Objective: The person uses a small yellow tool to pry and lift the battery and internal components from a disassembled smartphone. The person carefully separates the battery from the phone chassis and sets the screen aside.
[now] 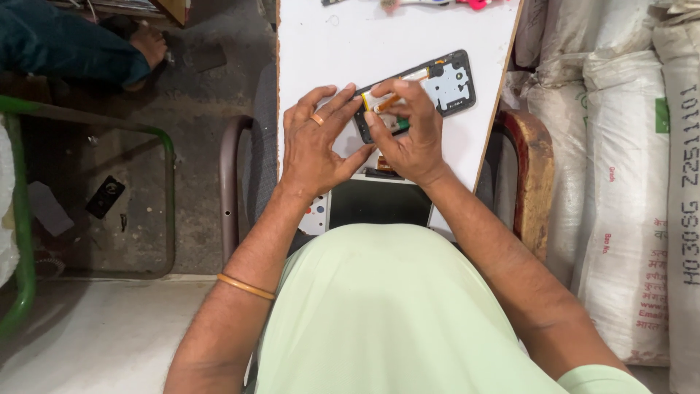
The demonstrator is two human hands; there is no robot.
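An opened phone [426,91] lies flat on the white worktop [328,51]. Its near end is pinched by the grip of the left hand [313,146] and right hand [408,131]. It is judged light, stiff and fragile inside; it is best held by the frame edges.

White printed sacks [620,182] stacked right.

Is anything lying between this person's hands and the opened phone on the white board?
Nothing visible does. The left hand and the right hand already rest on the opened phone, fingertips on its near end.
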